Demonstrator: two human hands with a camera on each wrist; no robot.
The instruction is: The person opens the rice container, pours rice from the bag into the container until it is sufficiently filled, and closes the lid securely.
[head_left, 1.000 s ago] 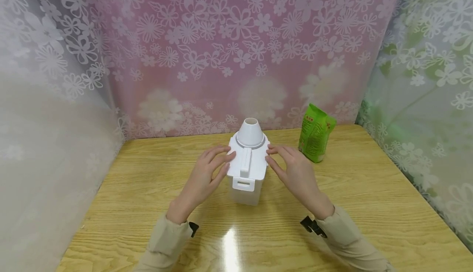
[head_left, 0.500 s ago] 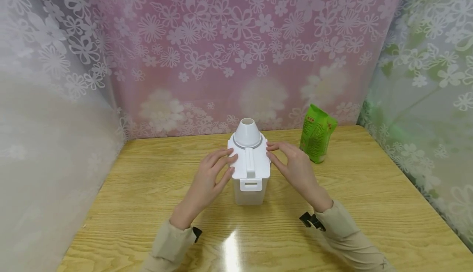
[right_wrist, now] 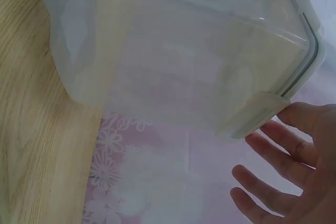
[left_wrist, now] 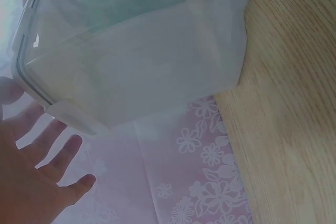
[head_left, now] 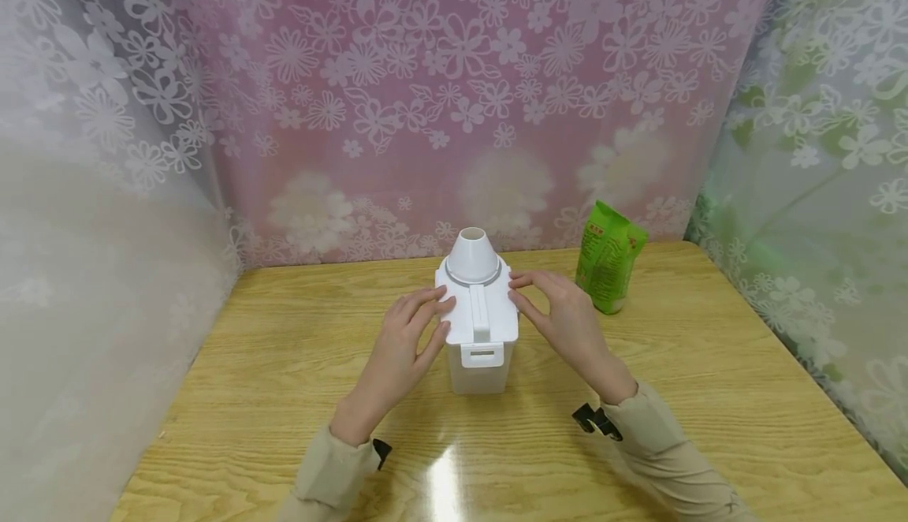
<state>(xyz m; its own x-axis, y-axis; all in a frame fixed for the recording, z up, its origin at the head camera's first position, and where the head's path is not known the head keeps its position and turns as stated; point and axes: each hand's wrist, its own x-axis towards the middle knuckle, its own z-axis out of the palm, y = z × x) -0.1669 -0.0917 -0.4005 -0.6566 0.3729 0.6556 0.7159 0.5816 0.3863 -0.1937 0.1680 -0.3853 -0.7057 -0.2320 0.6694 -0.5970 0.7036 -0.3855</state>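
A storage container with a translucent body [head_left: 479, 380] and a white lid [head_left: 461, 313] stands upright on the table in the head view. Its lid has a raised bar handle [head_left: 479, 313], a front latch [head_left: 482, 355] and a cone-shaped white cup [head_left: 473, 258] at the far end. My left hand [head_left: 397, 348] touches the lid's left edge with relaxed, spread fingers. On the other side, my right hand [head_left: 571, 333] pinches a side latch [right_wrist: 260, 114] between thumb and index finger. Its remaining fingers stay apart from the body in the right wrist view.
A green printed bag [head_left: 608, 258] stands at the back right of the wooden table [head_left: 298, 348]. Flowered curtains [head_left: 454, 112] hang behind and at both sides.
Over the last second the container has turned slightly, its front swinging right and the cone shifting left. Both hands stay at the lid's edges; almost nothing has moved in the last half second.
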